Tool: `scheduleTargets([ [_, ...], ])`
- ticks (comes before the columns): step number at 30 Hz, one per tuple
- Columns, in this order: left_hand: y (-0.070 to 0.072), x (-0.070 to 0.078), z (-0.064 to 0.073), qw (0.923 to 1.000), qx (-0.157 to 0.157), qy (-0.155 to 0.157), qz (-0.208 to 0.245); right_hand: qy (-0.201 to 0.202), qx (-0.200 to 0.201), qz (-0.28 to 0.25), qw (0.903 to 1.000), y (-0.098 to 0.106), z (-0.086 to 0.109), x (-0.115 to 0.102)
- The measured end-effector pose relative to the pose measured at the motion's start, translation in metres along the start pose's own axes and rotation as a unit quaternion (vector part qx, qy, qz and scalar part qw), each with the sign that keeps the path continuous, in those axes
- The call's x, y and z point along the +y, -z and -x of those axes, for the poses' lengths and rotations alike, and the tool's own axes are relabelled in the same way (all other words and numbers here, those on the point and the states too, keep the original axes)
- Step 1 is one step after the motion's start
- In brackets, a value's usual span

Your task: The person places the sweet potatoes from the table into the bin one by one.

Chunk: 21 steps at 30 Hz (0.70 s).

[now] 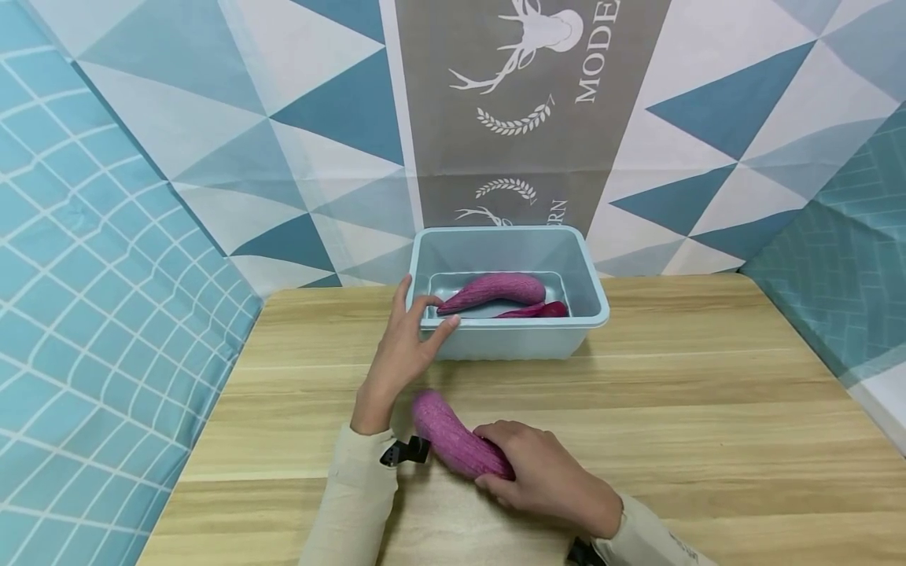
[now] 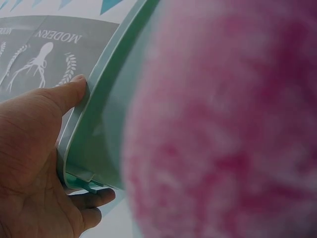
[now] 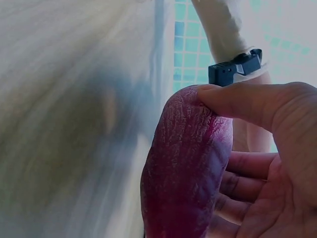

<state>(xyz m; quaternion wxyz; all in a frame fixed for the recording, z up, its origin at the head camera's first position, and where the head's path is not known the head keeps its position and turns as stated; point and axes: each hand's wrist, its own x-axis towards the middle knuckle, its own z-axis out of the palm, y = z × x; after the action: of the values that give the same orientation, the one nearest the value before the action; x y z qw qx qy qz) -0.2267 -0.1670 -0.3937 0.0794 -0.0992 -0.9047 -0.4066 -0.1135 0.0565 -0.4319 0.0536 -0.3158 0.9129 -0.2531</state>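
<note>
My right hand grips a purple sweet potato by its near right end, just above the table in front of the bin. The right wrist view shows the thumb on one side of the sweet potato and curled fingers on the other. With my left hand I hold the front left corner of a light blue plastic bin, thumb and fingers at the rim. Inside the bin lie a purple sweet potato and a darker reddish one, partly hidden by the front wall. A blurred sweet potato fills much of the left wrist view.
The bin stands at the back edge of a wood-grain table, against a patterned cloth backdrop. A blue tiled-pattern cloth borders the left side, a teal cloth the right. Black wrist cameras sit on both sleeves.
</note>
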Motion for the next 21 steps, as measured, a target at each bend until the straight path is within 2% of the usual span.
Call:
scheduleTargets([
  [15,0.001,0.000,0.001,0.9999,0.003,-0.003,-0.009,0.015,0.037,0.021,0.9990,0.023,0.005,-0.001],
  [21,0.000,0.000,0.001,1.0000,0.002,-0.006,-0.007,0.026,0.075,0.041,0.9960,0.036,0.010,0.004],
])
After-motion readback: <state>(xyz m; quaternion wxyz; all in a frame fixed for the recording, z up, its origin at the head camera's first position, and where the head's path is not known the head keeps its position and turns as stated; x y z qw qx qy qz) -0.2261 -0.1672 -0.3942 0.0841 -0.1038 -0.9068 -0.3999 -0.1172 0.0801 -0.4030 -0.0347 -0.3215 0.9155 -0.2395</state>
